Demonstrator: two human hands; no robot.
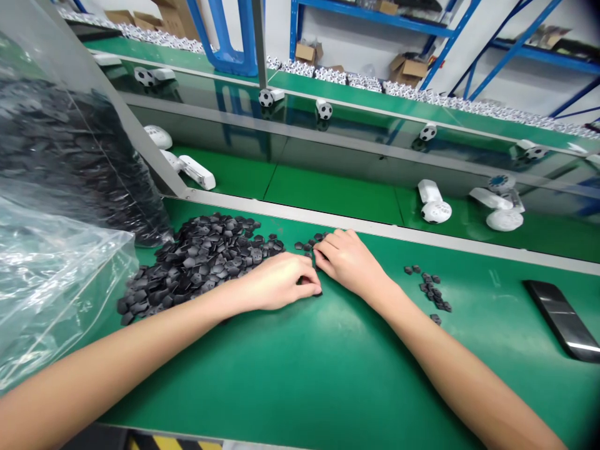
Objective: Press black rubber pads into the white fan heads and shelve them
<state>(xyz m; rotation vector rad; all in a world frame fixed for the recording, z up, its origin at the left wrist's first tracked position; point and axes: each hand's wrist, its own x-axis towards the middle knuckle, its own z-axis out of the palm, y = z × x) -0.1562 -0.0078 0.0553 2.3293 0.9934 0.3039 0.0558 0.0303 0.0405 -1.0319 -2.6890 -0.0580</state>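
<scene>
Chips (201, 265), small, dark grey and many-sided, form a loose heap on the green counter (356, 375), and our two hands sit close together just to its three o'clock. Our left hand (276, 281) is the nearer to the heap. It is curled, with its fingertips (312, 289) drawn together low on the counter, perhaps pinching a chip, but the fingers hide whatever lies there, so we cannot tell. Our right hand (349, 262) lies just to the left hand's two o'clock, with fingers loosely together. Its fingertips (321, 250) are touching or just beside a few loose chips (307, 245) at its nine o'clock; we cannot tell whether they hold one. The chips are too small and squat to show a clear long axis. A smaller cluster of chips (429, 289) sits at the right hand's three o'clock, with a phone (560, 319) farther out. At nine o'clock, a clear plastic bag (56, 281) blurs whatever lies behind its film.
</scene>
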